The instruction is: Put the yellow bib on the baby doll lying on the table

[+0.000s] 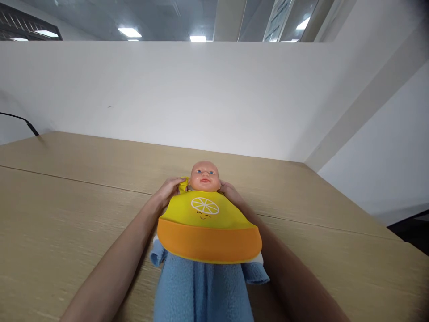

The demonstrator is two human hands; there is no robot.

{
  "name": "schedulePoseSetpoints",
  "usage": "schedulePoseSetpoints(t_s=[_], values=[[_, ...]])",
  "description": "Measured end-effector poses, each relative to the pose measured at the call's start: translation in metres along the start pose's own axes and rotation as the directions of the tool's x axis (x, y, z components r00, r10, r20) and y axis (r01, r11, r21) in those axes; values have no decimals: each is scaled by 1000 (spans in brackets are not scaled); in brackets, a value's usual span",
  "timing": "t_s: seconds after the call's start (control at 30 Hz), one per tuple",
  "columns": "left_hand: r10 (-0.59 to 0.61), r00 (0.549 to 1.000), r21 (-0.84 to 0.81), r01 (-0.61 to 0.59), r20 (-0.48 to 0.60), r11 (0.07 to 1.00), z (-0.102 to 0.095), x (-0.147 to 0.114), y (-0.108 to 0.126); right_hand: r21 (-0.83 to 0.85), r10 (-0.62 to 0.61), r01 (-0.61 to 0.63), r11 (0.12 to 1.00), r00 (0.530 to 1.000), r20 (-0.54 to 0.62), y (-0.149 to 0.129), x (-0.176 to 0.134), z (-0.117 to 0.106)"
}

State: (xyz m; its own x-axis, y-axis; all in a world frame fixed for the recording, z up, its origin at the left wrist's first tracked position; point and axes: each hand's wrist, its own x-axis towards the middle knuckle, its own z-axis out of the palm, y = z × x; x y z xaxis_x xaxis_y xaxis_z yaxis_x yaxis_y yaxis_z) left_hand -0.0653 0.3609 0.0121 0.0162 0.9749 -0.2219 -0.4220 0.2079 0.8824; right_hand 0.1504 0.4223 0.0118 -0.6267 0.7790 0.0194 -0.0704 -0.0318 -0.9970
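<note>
A baby doll (204, 177) lies face up on the wooden table, its head toward the wall. Over its chest is a yellow silicone bib (177, 207) with a white citrus slice, a small smiling face and an orange pocket (209, 241). Blue fleece clothing (203, 290) covers the doll's body below. Beside the doll's neck, my left hand (169, 189) grips one yellow strap end (182, 184) of the bib. My right hand (229, 191) is at the other side of the neck, its fingers partly hidden behind the doll's head and the bib edge.
The wooden table (83, 214) has seams running across it. A white wall (201, 98) rises behind it, with another at the right. A black cable (31, 128) comes down at the far left, and a dark object (414, 228) stands at the right edge.
</note>
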Motion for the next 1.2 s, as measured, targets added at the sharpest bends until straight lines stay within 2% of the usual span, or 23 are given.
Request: schedulePoseSetpoints(t_s=[0.13, 0.3, 0.5, 0.67, 0.8, 0.87, 1.03, 1.2], values=[[54, 998, 48, -53, -24, 997, 5, -4, 1, -40, -35, 33, 999, 999, -37, 0, 3, 0], [54, 994, 63, -48, -93, 997, 13, -12, 6, 13, -4, 5, 1000, 999, -34, 4, 3, -1], [57, 991, 73, -49, -117, 996, 14, -15, 9, 21, 11, -10, 1000, 999, -34, -2, -2, 3], [-30, 998, 47, 33, -63, 998, 4, -10, 8, -21, -5, 4, 1000, 998, -61, -5, -2, 1], [-100, 995, 53, 99, 22, 994, -12, -4, 9, 36, 10, -8, 999, 998, -59, 1, -1, -2], [-108, 994, 80, 106, 20, 991, -18, -3, 10, 43, 5, -2, 999, 998, -56, 2, 0, -2], [-58, 996, 149, 67, -63, 987, -17, -4, 10, 51, 2, 0, 999, 999, -48, 2, 1, -3], [24, 995, 162, -9, -93, 987, -10, -7, 10, 42, 14, -11, 999, 999, -52, 5, 3, -6]])
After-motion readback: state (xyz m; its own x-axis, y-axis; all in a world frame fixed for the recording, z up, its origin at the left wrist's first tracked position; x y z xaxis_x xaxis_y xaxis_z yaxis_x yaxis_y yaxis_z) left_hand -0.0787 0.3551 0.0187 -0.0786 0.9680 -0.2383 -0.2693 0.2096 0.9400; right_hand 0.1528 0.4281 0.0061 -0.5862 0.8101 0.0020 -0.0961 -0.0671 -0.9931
